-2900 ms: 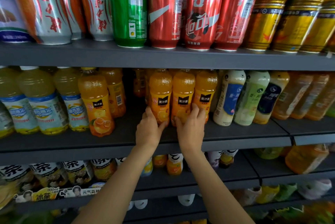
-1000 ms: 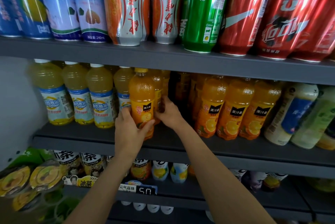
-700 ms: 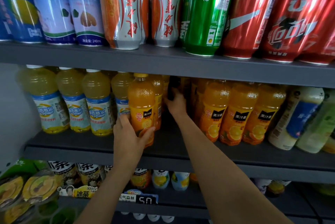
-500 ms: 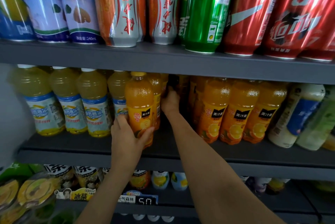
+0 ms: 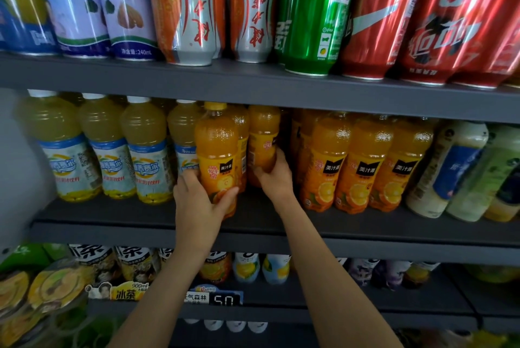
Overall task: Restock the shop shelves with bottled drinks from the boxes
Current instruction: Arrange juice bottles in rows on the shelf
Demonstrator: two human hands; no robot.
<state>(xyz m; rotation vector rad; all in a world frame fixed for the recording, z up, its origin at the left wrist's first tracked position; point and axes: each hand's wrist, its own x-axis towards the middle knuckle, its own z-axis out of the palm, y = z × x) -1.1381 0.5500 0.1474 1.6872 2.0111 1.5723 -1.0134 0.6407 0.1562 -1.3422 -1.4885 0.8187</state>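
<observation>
Orange juice bottles [image 5: 216,156] in both hands.

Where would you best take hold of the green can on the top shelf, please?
Grip the tall green metal can around its lower body, coming straight from the front. Silver and red cans crowd both sides, so only its front face and base at the dark shelf edge are open.

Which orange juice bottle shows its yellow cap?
The front bottle held by the left hand. It stands forward of the row, so its cap clears the shelf above; the other orange bottles' caps are hidden.
</observation>
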